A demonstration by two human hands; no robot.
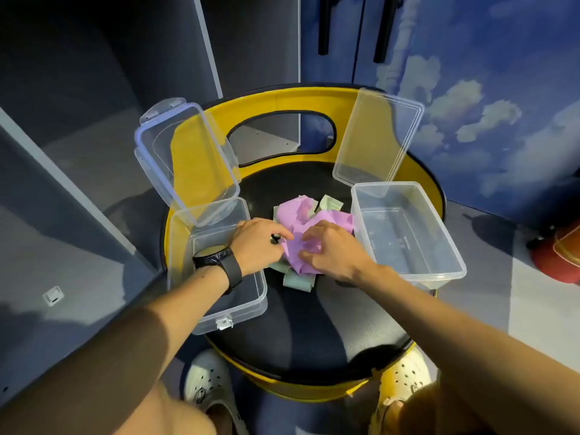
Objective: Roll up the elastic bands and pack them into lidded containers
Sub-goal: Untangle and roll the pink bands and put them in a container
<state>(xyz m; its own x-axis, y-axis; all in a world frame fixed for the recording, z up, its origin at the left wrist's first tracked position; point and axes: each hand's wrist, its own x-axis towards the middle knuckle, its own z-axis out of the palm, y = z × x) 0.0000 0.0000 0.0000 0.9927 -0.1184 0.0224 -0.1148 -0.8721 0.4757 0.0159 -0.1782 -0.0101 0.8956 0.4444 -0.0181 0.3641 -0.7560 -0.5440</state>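
Both hands, left and right, pinch with curled fingers a crumpled, soft purple band between two clear plastic boxes.

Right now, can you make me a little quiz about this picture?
1. True or false: both clear containers hold rolled bands.
2. Which colour band are both hands gripping? A) purple B) red C) black
3. Fill in: the lids lean against the chair's ____ back.

Key:
1. False: left container and right container look empty.
2. A: left hand and right hand grip the purple band.
3. Yellow: left lid, right lid, chair.
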